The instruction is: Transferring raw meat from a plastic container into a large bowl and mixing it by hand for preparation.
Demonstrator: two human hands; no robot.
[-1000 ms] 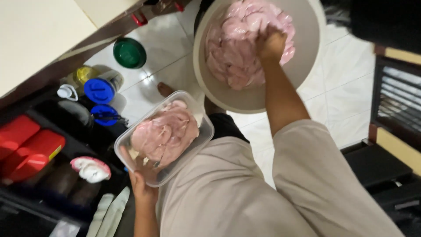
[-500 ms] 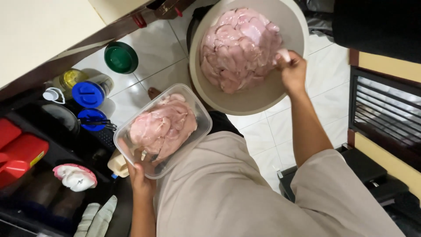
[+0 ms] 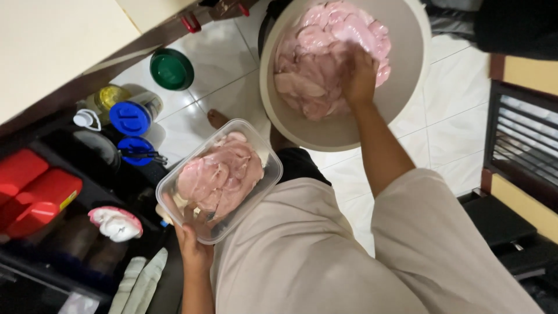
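Note:
A large beige basin (image 3: 407, 75) on the tiled floor holds a pile of raw pink meat slices (image 3: 314, 64). My right hand (image 3: 358, 78) is down in the basin, fingers closed on the meat pile. My left hand (image 3: 195, 247) grips the near edge of a clear plastic container (image 3: 264, 157) filled with more pink meat slices (image 3: 221, 174), held above my lap. My beige-clothed legs fill the lower middle of the view.
Left of me stand a green lid (image 3: 171, 70), blue-capped jars (image 3: 131, 118), a yellow oil bottle (image 3: 110, 96), red boxes (image 3: 35, 192) and a pink-and-white cloth (image 3: 115, 222). A dark wooden frame (image 3: 523, 151) runs along the right. White floor tiles (image 3: 453, 134) lie between.
My right hand has moved from the basin's right rim back into the meat pile. The container in my left hand has stayed about where it was.

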